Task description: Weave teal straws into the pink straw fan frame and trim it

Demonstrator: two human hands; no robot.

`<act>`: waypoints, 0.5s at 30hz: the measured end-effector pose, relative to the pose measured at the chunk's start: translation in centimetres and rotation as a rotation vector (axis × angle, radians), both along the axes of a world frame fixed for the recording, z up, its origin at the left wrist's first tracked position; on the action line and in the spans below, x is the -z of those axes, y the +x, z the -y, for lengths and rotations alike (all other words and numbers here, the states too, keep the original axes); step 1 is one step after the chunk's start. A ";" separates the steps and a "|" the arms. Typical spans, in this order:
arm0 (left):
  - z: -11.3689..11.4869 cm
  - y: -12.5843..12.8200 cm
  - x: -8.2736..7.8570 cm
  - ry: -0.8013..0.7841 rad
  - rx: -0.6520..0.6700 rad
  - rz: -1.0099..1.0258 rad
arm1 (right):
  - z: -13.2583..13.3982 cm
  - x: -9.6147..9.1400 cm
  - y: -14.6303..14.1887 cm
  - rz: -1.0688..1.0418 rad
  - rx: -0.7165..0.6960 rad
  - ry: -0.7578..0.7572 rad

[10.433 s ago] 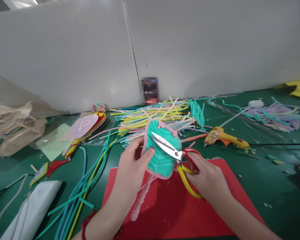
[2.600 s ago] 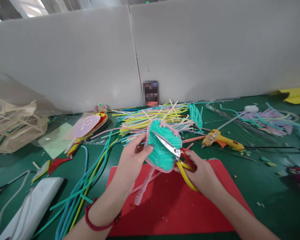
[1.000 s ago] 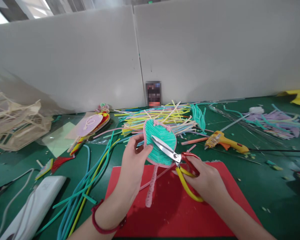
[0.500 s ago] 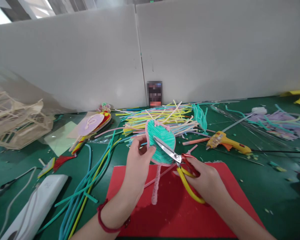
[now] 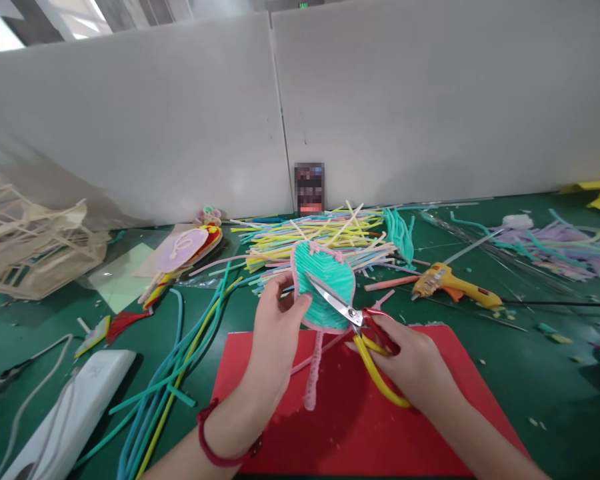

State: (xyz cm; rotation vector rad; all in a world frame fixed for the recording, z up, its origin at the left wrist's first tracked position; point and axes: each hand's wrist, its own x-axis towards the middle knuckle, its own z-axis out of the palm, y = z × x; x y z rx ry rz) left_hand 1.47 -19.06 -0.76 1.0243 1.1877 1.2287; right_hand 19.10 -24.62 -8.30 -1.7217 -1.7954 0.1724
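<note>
My left hand (image 5: 283, 310) grips the left edge of a small fan (image 5: 330, 277), with the thumb on its front. The fan has a teal face, a pink rim, small pink bits along the top and a pink twisted handle pointing down. In my right hand (image 5: 403, 357) is a pair of scissors (image 5: 347, 312) with red and yellow handles. Their blades look closed and lie across the front of the fan, tips near my left thumb. Whether the blades touch the fan I cannot tell. Below both hands lies a red board (image 5: 370, 427).
Behind the fan is a heap of coloured fuzzy sticks (image 5: 310, 227). A yellow glue gun (image 5: 460, 287) lies to the right. Leftward are long blue and green stems (image 5: 165, 380), a white power strip (image 5: 75, 413), a lilac fan (image 5: 183, 248) and a wooden model (image 5: 35, 247).
The fan has turned slightly, so its teal face shows wider and its right edge sits a little further right. Hands and scissors stay almost still.
</note>
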 end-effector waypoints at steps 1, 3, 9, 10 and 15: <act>0.0 0.0 0.0 -0.001 -0.002 0.004 | 0.0 0.0 0.0 -0.001 -0.001 -0.002; -0.1 0.0 0.0 -0.009 -0.008 0.023 | 0.0 0.0 0.0 -0.002 -0.002 -0.007; -0.2 -0.1 0.1 -0.012 -0.016 0.069 | 0.0 -0.3 -0.1 -0.019 0.003 -0.026; -0.2 -0.1 0.1 -0.005 -0.015 0.065 | 0.0 -0.3 -0.1 -0.023 0.001 -0.025; -0.3 -0.2 0.3 0.018 0.003 0.035 | 0.0 -0.3 0.0 -0.027 -0.007 -0.013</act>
